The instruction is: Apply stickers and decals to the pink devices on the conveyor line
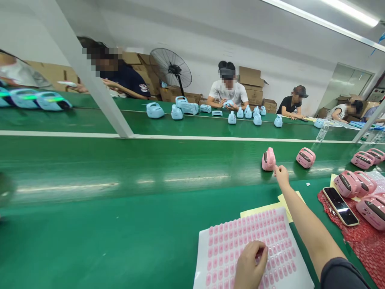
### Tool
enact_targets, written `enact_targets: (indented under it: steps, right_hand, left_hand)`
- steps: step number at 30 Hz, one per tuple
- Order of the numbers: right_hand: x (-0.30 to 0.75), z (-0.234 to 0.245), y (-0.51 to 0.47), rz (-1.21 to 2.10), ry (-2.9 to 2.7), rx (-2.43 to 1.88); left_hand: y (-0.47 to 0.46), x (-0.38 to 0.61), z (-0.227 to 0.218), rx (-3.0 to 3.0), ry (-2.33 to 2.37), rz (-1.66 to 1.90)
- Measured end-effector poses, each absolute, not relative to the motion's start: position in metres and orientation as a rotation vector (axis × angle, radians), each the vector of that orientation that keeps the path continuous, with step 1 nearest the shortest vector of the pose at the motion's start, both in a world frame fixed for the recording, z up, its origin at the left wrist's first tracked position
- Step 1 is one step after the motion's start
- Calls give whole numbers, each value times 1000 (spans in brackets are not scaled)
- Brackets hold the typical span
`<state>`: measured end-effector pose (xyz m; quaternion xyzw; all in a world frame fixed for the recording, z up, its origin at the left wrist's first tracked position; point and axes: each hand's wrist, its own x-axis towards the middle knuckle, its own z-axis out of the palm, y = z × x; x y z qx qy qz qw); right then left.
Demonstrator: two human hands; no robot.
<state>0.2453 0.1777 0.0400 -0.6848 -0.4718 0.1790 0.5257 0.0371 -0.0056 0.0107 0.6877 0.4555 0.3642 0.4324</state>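
My left hand (251, 265) rests over a white sheet (202, 257) covered in rows of small pink oval stickers (228, 239). Its thumb and fingertips are pinched together; whatever is between them, if anything, is too small to make out. My right arm reaches forward across the bench, and my right hand (282, 176) has its fingers drawn together at the lower right side of a pink handled case (268, 159) with a dark front panel. The fingertips seem to touch that case, but a hold on it cannot be confirmed. Another pink case (306, 157) stands to its right.
Yellow paper (260, 210) lies under the sheet. At right, a phone (341, 206) and several pink cases (347, 184) sit on red bubble wrap (361, 249). Beyond a white rail (192, 138) are blue cases (155, 110), a bottle (322, 132) and seated co-workers (228, 90).
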Motion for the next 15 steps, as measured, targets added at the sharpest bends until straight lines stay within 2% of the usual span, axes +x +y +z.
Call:
enact_targets:
  steps: [9, 15]
  right_hand:
    - [212, 42, 72, 835, -1088, -1517]
    - [175, 28, 39, 1055, -982, -1434]
  left_hand:
    - [-4, 39, 21, 1688, 1135, 868]
    - [1, 38, 29, 1606, 1059, 730]
